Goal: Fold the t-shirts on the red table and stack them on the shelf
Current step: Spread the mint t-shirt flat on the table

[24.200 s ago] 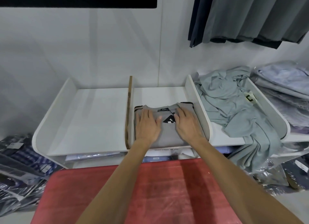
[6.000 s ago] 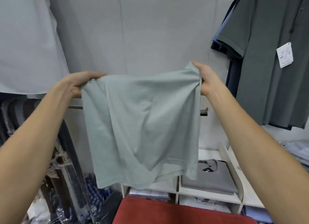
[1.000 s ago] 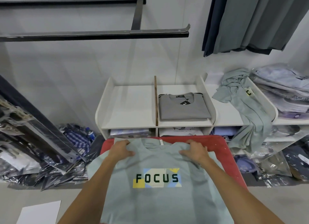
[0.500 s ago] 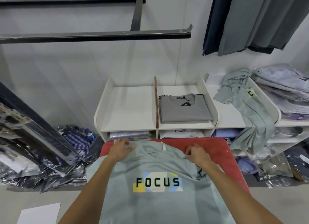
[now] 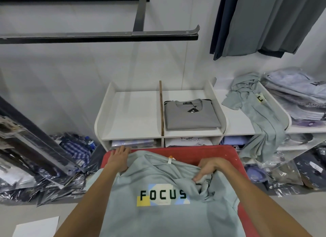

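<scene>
Our right hand is closed on a bunch of cloth at the right shoulder of the green shirt, fingers curled under and the fabric puckered beneath them. Our left hand lies on the left shoulder with the fingers spread toward 12 o'clock. We cannot tell whether it pinches the cloth or only presses it flat.

The green shirt lies print-up on the red table, collar toward 12 o'clock, the word FOCUS readable. The right sleeve area is crumpled. The left side hangs past the table edge at 9 o'clock. No fold is made in it yet, as far as we can see.

Beyond the table at 12 o'clock stands the white shelf. One grey shirt lies folded in its right compartment, just beside the wooden divider. The left compartment holds nothing.

At 2 o'clock a heap of green shirts sprawls unfolded over the next shelf section and trails down its front.

Judgement: one shirt done and shelved, the second spread but unfolded, and the heap remaining. The task is early.
</scene>
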